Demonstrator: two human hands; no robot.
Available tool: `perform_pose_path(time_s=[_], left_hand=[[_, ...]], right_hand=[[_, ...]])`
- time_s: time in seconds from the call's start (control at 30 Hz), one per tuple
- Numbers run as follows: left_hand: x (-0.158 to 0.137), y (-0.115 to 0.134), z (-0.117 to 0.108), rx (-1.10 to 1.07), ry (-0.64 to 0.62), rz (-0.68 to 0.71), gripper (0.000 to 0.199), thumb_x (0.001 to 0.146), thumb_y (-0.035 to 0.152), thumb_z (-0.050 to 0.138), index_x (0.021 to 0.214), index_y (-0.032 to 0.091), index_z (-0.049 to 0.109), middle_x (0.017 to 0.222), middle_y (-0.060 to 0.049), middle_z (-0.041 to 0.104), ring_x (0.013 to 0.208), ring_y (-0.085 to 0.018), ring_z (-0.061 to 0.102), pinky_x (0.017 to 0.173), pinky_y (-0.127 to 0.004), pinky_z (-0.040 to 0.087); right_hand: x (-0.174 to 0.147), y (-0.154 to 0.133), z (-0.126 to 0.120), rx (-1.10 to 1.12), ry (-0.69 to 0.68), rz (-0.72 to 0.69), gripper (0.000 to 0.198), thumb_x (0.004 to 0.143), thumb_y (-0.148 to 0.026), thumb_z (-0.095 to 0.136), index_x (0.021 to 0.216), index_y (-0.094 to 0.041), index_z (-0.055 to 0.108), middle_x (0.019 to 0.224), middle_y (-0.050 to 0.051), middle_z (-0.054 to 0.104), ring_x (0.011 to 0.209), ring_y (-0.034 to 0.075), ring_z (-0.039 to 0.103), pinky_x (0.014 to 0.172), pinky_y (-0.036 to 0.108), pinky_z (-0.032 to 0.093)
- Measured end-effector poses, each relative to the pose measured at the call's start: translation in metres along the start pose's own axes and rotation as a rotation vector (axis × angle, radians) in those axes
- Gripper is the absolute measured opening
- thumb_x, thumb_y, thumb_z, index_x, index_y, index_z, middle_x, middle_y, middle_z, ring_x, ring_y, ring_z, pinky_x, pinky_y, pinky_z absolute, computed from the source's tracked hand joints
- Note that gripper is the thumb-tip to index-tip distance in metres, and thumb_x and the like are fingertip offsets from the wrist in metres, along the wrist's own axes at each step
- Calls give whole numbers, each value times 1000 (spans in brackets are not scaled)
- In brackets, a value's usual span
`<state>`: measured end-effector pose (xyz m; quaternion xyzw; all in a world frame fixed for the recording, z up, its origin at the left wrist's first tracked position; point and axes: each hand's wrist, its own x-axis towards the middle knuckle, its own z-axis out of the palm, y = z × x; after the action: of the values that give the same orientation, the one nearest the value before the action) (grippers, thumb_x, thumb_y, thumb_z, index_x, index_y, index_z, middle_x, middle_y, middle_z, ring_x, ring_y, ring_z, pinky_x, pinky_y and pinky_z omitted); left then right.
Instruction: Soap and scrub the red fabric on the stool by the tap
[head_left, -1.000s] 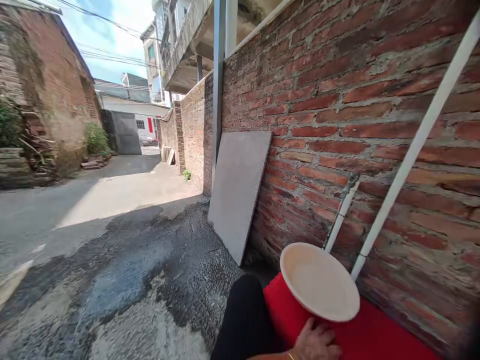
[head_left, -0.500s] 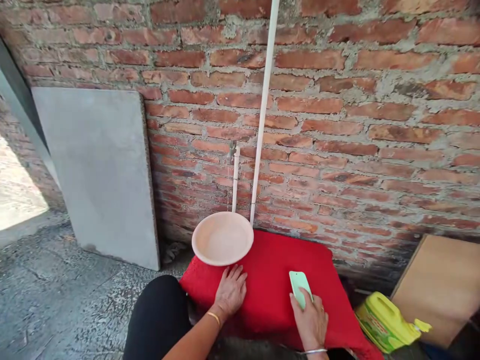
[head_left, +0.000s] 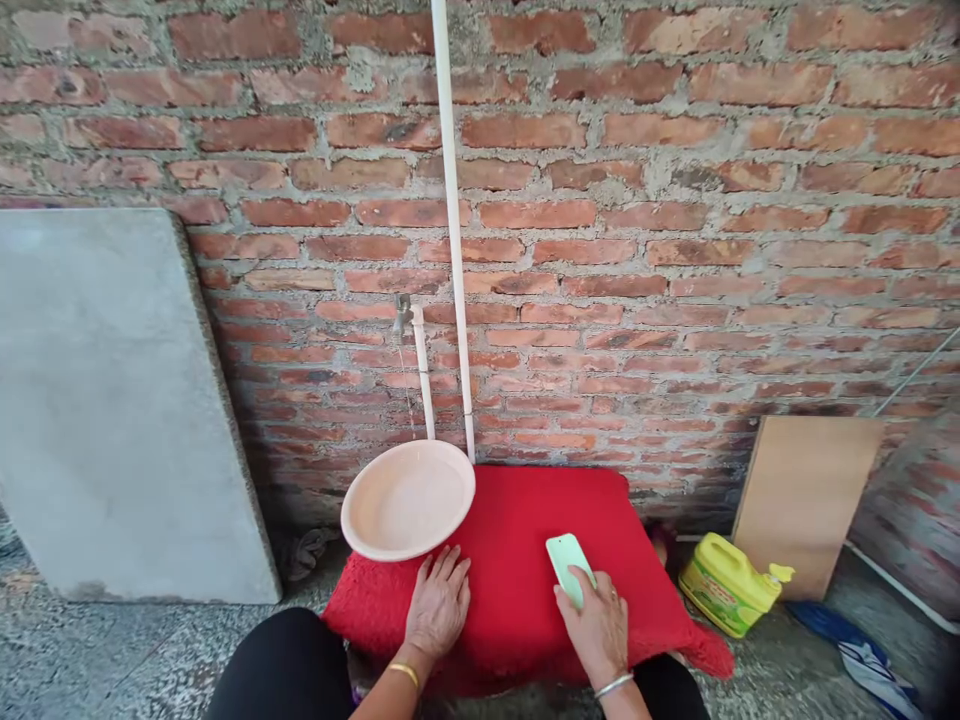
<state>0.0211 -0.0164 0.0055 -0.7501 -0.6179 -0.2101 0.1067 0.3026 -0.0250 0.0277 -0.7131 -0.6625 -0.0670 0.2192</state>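
Observation:
My right hand (head_left: 598, 625) is closed around the lower part of a mint-green phone (head_left: 568, 562), which lies on or just above a red cloth (head_left: 536, 520); contact beneath it is hard to make out. Flat on the same cloth rests my left hand (head_left: 439, 605), its fingers stretched toward the rim of a pale pink basin (head_left: 409, 500). The basin stands at the cloth's back left corner, and a thin stream of water falls toward it from a small tap (head_left: 403, 315) on the wall.
White pipes (head_left: 454, 230) run up the brick wall. A grey slab (head_left: 127, 420) leans at left. To the right are a yellow jug (head_left: 731, 585), a brown board (head_left: 810, 500) and slippers (head_left: 874, 670) on the floor. My black-clad knees flank the cloth.
The view has turned right, so the scene sits further left and more floor shows at right. Both hands keep nearly the same place on the cloth, the phone still in my right hand.

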Motion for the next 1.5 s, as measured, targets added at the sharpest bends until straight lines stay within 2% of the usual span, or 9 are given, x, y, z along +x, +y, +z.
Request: perform_pose_path(time_s=[0.17, 0.33, 0.43, 0.73, 0.83, 1.03, 1.1, 1.33, 1.5], left_hand=[[0, 0, 0, -2, 8, -2, 41, 87, 18, 45, 120, 27, 68, 135, -4, 63, 127, -25, 55, 108, -48, 39], [-1, -2, 1, 1, 9, 2, 41, 88, 18, 44, 120, 27, 68, 135, -4, 63, 128, -25, 55, 109, -47, 38], [-1, -4, 3, 9, -8, 18, 41, 88, 19, 44, 121, 28, 67, 136, -4, 63, 128, -25, 54, 109, -48, 39], [-1, -6, 3, -8, -18, 16, 42, 88, 20, 44, 122, 27, 68, 136, -4, 63, 129, -25, 54, 110, -47, 38], [-1, -6, 2, -13, -13, 11, 42, 88, 20, 44, 121, 27, 68, 135, -4, 63, 128, -25, 55, 109, -47, 38], [0, -7, 2, 0, -13, 15, 42, 89, 19, 44, 122, 27, 68, 135, -5, 63, 127, -24, 56, 109, -46, 39], [0, -7, 1, 13, -23, 15, 42, 89, 19, 43, 121, 27, 68, 135, -5, 63, 127, -24, 56, 109, -46, 39], [0, -5, 1, 26, -30, 19, 41, 88, 19, 43, 121, 26, 68, 136, -4, 63, 128, -25, 55, 108, -47, 39], [-1, -7, 3, 26, 5, 15, 41, 89, 19, 44, 121, 27, 68, 135, -4, 64, 126, -25, 56, 108, -46, 40]], right_hand=[[-5, 28, -2, 6, 79, 44, 39, 90, -50, 52, 115, -26, 68, 101, 11, 64, 90, 27, 63, 74, 37, 45], [-38, -6, 7, 154, 29, -164, 37, 89, -55, 54, 115, -32, 67, 104, 7, 64, 91, 24, 63, 81, 37, 47], [-46, -15, 6, 150, -31, -205, 33, 86, -51, 59, 115, -36, 67, 105, 5, 65, 94, 23, 63, 85, 39, 47], [-25, 64, -29, -2, 28, 113, 39, 88, -50, 54, 113, -25, 70, 103, 10, 65, 90, 28, 64, 77, 40, 48], [-37, 50, -25, 93, 48, 45, 37, 87, -53, 55, 111, -28, 70, 103, 9, 66, 92, 27, 64, 81, 40, 49], [-60, 0, -6, 217, -64, -155, 32, 84, -51, 61, 112, -37, 69, 108, 4, 66, 95, 25, 64, 86, 39, 49], [-56, 10, -9, 187, -56, -110, 33, 83, -51, 61, 110, -35, 70, 107, 5, 66, 96, 25, 64, 87, 39, 49], [-32, 99, -39, -3, 113, 267, 44, 86, -51, 46, 110, -24, 70, 103, 13, 64, 88, 31, 64, 76, 44, 50], [-35, 81, -35, 102, 112, 167, 43, 86, -54, 46, 108, -27, 71, 103, 11, 65, 90, 29, 65, 79, 42, 50]])
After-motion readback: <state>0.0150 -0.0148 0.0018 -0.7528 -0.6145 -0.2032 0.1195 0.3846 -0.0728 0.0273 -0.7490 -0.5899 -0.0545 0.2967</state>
